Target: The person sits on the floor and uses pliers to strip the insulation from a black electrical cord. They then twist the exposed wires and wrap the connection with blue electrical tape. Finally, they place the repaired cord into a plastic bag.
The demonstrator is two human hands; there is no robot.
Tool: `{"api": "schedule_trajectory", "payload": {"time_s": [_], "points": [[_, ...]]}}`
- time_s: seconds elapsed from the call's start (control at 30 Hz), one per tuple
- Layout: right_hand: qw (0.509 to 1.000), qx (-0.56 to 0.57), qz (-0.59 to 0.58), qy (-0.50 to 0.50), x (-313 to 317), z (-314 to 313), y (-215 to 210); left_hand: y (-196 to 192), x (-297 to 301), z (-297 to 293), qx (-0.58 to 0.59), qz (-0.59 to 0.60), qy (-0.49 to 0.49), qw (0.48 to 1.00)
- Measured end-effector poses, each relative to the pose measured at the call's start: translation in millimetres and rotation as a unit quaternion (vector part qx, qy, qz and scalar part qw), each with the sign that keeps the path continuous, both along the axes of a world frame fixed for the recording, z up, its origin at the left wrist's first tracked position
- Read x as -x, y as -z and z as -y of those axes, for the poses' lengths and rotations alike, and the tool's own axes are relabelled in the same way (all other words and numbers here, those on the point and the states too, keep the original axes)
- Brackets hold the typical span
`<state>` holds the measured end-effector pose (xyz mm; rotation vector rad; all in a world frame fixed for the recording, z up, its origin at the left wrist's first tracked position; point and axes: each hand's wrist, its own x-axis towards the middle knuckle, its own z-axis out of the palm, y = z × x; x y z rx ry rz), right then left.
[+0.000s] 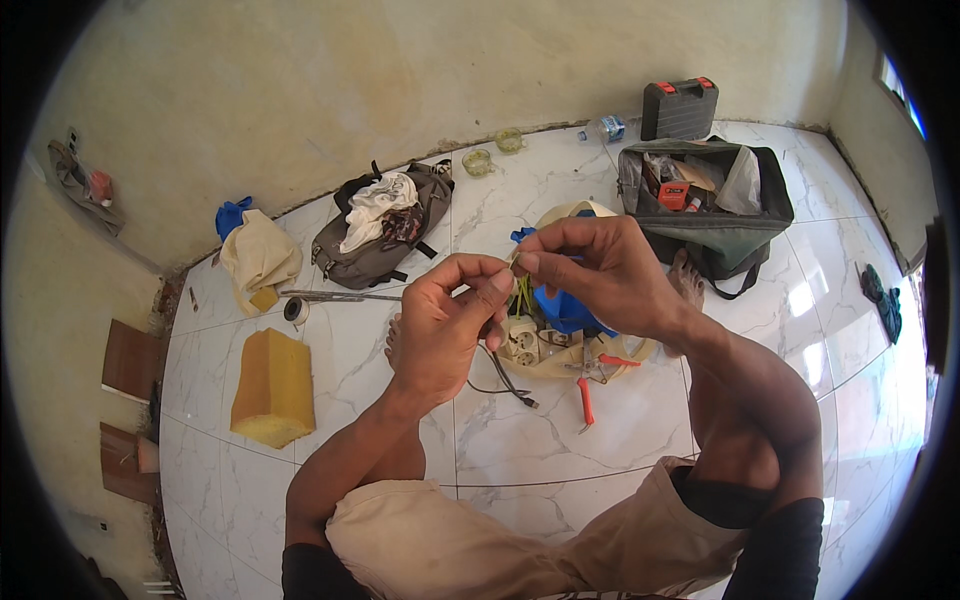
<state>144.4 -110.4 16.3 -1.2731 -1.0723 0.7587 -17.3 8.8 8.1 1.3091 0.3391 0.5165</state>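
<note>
In front of me my left hand (455, 315) and my right hand (600, 270) meet, thumbs and forefingers pinched close together. Between their fingertips shows a thin yellow-green wire (514, 264); its exact end is too small to make out. More yellow-green strands (524, 294) hang just below. Under the hands, on the floor, lie white round-holed sockets (522, 346) and something blue (568, 312) on a cream cloth or bag (540, 368). Red-handled pliers (587, 400) rest at its near right side. A dark cable with a plug end (527, 400) lies left of them.
A yellow foam block (272, 385) and a tape roll (296, 310) lie to the left. Farther off are a grey backpack (425, 205), glass cups (478, 162), a plastic bottle (606, 129), a black case (680, 110) and an open tool bag (715, 235). My feet flank the sockets.
</note>
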Motion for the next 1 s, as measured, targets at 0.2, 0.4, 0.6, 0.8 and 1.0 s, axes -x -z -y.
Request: {"api": "schedule_trajectory", "payload": {"time_s": [0.2, 0.4, 0.6, 0.8, 1.0], "points": [[0.999, 0.019, -0.049, -0.010, -1, 2, -6, 8, -3, -1, 0.015, 0.028, -0.010, 0.999], [0.990, 0.025, -0.136, -0.036, -1, -1, -2, 5, -6, 2, -0.013, 0.078, -0.018, 0.997], [0.984, 0.019, -0.164, -0.065, -2, -4, 3, 17, -9, -2, -0.265, 0.085, -0.056, 0.959], [0.982, 0.030, -0.176, -0.059, 1, -6, 8, 16, -8, 1, -0.120, 0.075, -0.062, 0.988], [0.983, 0.012, -0.180, -0.038, 3, -9, 11, 15, -12, 5, 0.058, 0.115, -0.035, 0.991]]}}
